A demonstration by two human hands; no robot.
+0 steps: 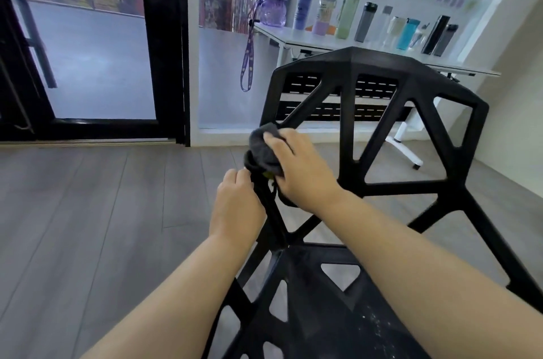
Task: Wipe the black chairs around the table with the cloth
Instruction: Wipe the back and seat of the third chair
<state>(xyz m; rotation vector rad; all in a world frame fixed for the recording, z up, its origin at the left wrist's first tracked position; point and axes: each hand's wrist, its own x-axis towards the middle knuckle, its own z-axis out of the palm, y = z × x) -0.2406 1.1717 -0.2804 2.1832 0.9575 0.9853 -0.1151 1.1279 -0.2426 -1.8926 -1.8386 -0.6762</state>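
A black chair [382,191] with an open geometric frame fills the right half of the head view, its seat below me and its backrest facing me. My right hand [302,170] holds a dark grey cloth [264,150] wrapped round the left edge bar of the backrest. Just below it, my left hand [238,205] grips the same bar, fingers curled round it. Pale dust specks show on the seat.
A white table [323,41] stands behind the chair with several water bottles [349,11] in a row; a purple strap hangs off its left end. A black-framed glass door [164,44] is at left. Grey wood flooring [88,211] spreads to the left.
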